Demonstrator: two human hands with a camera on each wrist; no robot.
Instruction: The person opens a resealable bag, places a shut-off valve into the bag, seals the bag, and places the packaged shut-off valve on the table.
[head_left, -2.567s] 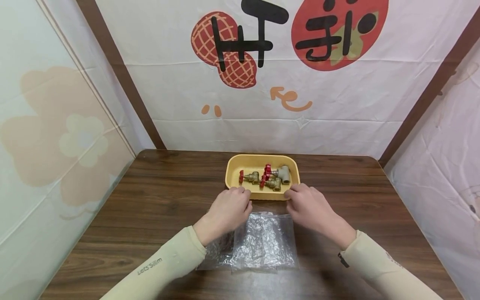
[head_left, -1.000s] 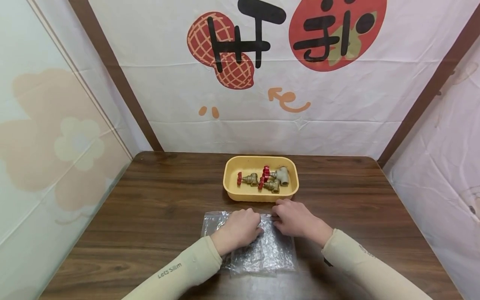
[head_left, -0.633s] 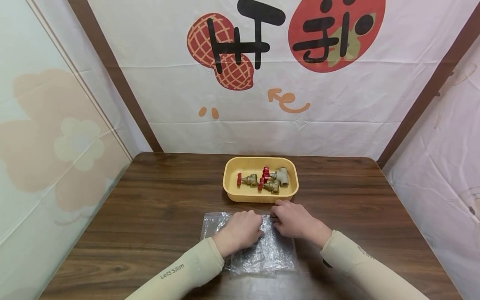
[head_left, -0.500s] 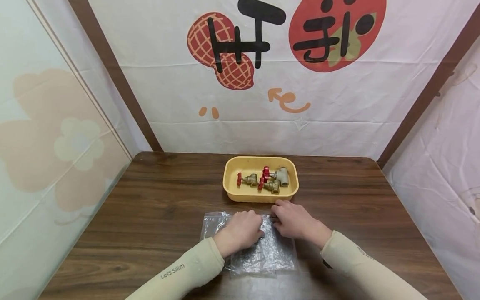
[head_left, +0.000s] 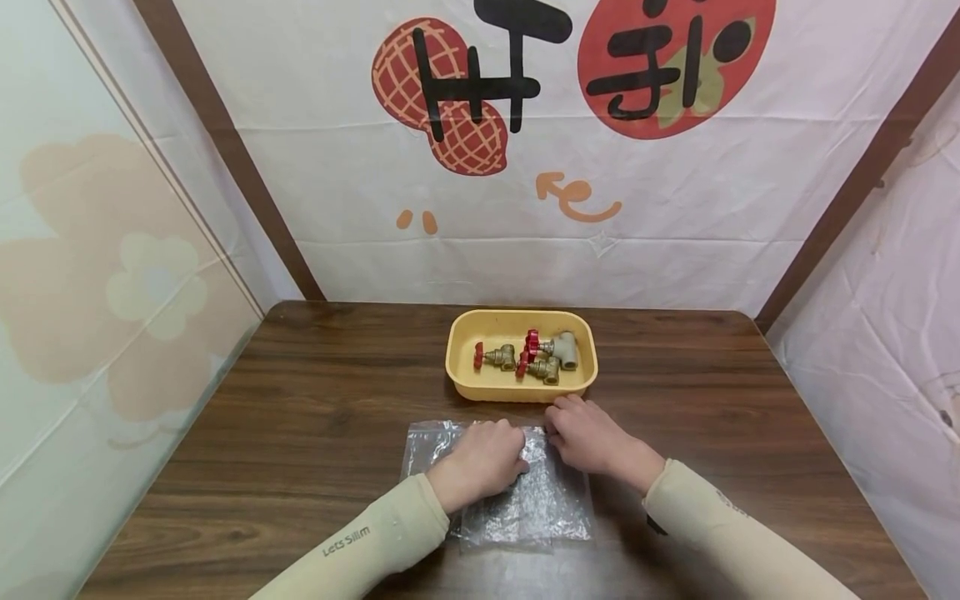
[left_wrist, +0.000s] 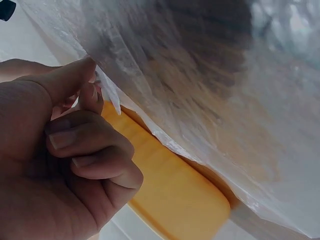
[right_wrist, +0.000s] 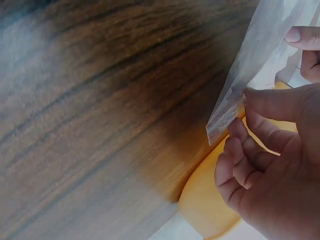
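Clear plastic zip bags lie overlapping on the table in front of the yellow tray. My left hand is over them and pinches the top edge of a bag between thumb and index finger, its other fingers curled, as the left wrist view shows. My right hand, just to the right, pinches the bag's edge near a corner; in the right wrist view the plastic bag slants up from the fingers. The yellow tray holds valves with red handwheels: two brass ones and one with a grey body.
The dark wood-grain table extends to both sides of the bags. A printed white cloth hangs behind its far edge, and pale cloths close off the left and right sides.
Both hands have come back from the tray's front edge to the bags, closer together, and taken hold of a bag's edge. Over the last half second they have barely moved.
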